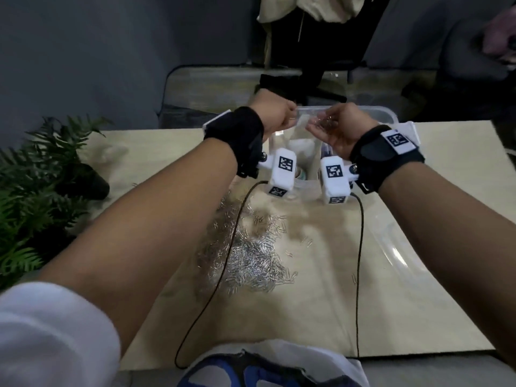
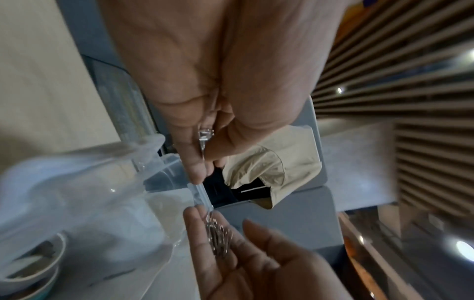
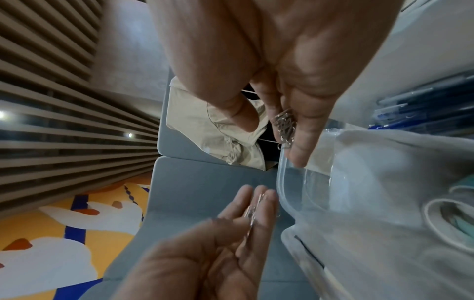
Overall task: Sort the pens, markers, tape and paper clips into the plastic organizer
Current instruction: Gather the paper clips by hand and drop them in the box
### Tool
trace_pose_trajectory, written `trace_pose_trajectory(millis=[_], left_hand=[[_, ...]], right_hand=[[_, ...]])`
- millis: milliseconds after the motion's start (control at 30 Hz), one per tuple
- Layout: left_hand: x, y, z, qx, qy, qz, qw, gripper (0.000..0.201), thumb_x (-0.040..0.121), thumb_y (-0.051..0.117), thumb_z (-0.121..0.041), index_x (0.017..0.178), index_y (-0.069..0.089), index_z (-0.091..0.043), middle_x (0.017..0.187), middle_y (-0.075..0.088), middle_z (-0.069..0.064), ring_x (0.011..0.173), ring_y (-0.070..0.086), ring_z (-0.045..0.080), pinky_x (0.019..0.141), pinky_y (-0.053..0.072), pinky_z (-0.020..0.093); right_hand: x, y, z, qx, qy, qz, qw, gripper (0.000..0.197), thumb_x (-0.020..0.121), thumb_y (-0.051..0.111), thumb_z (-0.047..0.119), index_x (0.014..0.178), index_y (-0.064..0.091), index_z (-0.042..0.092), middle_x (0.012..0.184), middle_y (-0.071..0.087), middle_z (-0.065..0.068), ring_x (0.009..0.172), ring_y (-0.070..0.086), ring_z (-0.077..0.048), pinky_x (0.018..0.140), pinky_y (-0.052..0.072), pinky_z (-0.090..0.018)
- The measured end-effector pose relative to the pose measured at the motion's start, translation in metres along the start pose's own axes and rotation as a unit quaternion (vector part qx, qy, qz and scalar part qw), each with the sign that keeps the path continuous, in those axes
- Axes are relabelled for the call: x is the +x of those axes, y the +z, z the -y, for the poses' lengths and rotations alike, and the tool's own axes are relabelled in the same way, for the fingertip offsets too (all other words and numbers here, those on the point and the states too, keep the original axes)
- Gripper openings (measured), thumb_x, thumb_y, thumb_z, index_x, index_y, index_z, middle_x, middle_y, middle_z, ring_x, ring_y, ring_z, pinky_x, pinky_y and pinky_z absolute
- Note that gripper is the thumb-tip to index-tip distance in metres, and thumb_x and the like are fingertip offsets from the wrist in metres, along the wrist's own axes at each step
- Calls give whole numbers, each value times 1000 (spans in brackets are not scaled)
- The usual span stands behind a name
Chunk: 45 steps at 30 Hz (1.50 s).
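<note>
Dim, soft light; ceiling lamps (image 2: 464,248) glare past my fingers (image 2: 195,162), motion blur smears everything, edges bend.

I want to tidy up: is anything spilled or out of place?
A heap of paper clips lies loose on the table, outside the clear box, with strays scattered around; the right hand carries some.

White short sleeve (image 1: 42,331), black wrist straps (image 1: 237,129), white boxes (image 1: 282,174) with square black-and-white markers, thin black cables (image 1: 223,261)
</note>
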<state>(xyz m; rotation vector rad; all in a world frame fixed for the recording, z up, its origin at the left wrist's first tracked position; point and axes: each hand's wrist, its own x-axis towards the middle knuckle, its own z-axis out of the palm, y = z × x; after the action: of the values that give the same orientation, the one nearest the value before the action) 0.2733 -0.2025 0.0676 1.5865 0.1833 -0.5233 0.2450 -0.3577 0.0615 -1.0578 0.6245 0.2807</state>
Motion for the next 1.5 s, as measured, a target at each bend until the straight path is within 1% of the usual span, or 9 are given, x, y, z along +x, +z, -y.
trace_pose_trajectory(millis=[300,500,700,833,967,1067,1200,1333,1500], left_hand=[[25,17,3,174,18,-34,984,19,89,49,-9,75,55,-21,83,58,2,89,59,23,91,55,47],[2,-7,0,99,54,-36,993,26,88,46,9,81,65,-8,75,59,8,69,59,20,75,55,35],[-36,-90,45,128,54,-141,980,28,86,47,1,79,66,-18,82,66,0,75,61,14,67,53,30],[-63,-154,127,205,-39,-180,961,21,88,50,-9,93,67,-22,99,68,-2,85,62,16,82,51,30],[-90,-213,208,361,-107,-211,902,28,86,58,-15,113,64,-11,123,62,11,111,60,31,98,48,37],[-109,-244,245,432,-140,-201,868,45,85,55,-17,126,49,-1,142,37,25,126,42,43,104,40,49],[-118,-262,266,483,-178,-182,838,75,96,51,-37,155,12,-14,163,-8,13,149,-3,36,117,20,51],[-104,-251,266,479,-171,-181,842,84,97,41,-53,155,-9,-18,160,-25,6,149,-16,31,118,2,52],[-73,-254,250,420,-180,-215,863,83,98,38,-56,156,-8,-18,161,-23,4,149,-16,31,118,-1,54]], right_hand=[[33,-5,-1,-81,7,-28,996,18,91,37,8,77,47,14,61,39,-3,49,32,-16,52,39,-25],[-13,3,-2,-148,-61,35,986,23,97,40,7,101,62,4,95,69,-6,79,68,-21,71,56,-28],[-69,20,-52,-195,-62,196,959,20,100,45,5,106,63,1,99,72,-15,88,70,-28,84,57,-38],[-73,30,-119,-327,-29,256,909,18,100,50,10,107,66,12,108,72,-7,99,68,-26,91,54,-41],[-59,35,-175,-568,-68,233,787,26,98,55,27,124,59,24,129,61,2,113,60,-17,92,50,-32],[-45,39,-198,-635,-90,195,742,47,97,54,23,142,43,15,142,49,-7,117,55,-20,92,43,-26],[-14,52,-216,-689,-110,177,694,67,91,59,20,149,27,8,157,27,-14,140,35,-30,115,33,-40],[13,76,-221,-730,-139,168,647,76,90,58,23,152,16,6,163,5,-14,150,9,-29,122,14,-41],[42,102,-220,-762,-122,155,616,84,93,55,29,154,4,5,163,-4,-14,150,1,-31,122,12,-44]])
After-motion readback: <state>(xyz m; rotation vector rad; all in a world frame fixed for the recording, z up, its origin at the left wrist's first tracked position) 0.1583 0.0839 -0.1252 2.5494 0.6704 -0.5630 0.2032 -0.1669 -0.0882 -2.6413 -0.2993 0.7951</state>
